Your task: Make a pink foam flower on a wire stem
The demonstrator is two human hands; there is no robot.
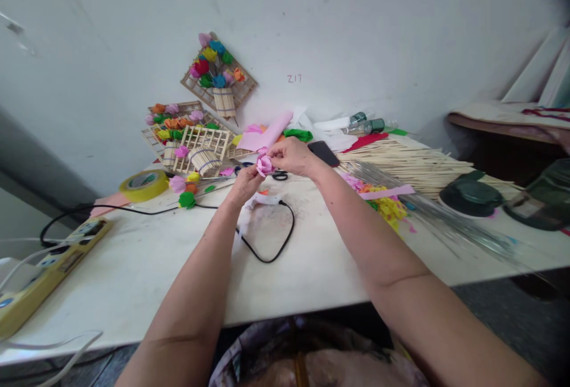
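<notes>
A pink paper flower (264, 165) is held up over the middle of the table between my two hands. My left hand (247, 184) grips it from below and to the left, fingers closed. From the right, my right hand (291, 156) pinches the flower's edge with thumb and fingertips. Below them lies a white glue gun (262, 199) with an orange part, partly hidden by my left hand and wrist; its black cord (291, 230) loops toward me. Dark-handled scissors (279, 175) lie just behind. Sheets of pink paper (267, 135) rest beyond my hands.
Stick lattices with paper flowers (218, 72) lean on the wall at back left. Yellow tape (145, 185) and a power strip (56, 271) lie left. Right are a phone (323, 154), wooden sticks (401, 158), wires (427, 215), paper scraps (389, 206) and a glass jar (543, 200).
</notes>
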